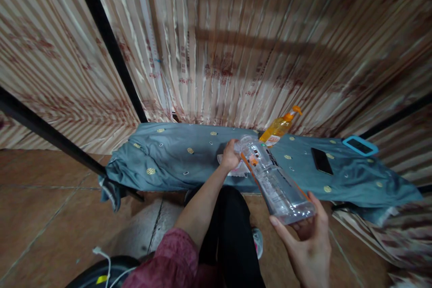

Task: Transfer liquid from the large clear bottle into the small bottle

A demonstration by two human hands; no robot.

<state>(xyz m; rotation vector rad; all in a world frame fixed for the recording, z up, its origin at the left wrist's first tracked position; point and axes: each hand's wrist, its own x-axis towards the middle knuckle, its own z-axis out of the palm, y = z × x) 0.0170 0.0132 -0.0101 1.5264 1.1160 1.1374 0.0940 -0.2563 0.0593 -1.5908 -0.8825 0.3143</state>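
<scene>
A large clear plastic bottle (275,177) with orange edges and dark print is tilted over the cloth-covered surface, its neck toward the far left and its base toward me. My left hand (231,155) is closed at the neck end. Around the base, my right hand (307,243) has its thumb on the near side and its fingers partly hidden. A whitish, crumpled-looking item (239,171) lies below my left hand, partly covered. Just behind the clear bottle stands a pump bottle (275,130) of yellow-orange liquid with an orange pump.
The narrow surface wears a grey-blue cloth (172,157) with yellow pineapple prints. On its right lie a black phone (321,161) and a blue-framed device (360,146). Dark metal poles (111,47) and striped curtains (219,54) enclose it. A white cable (107,261) hangs at lower left.
</scene>
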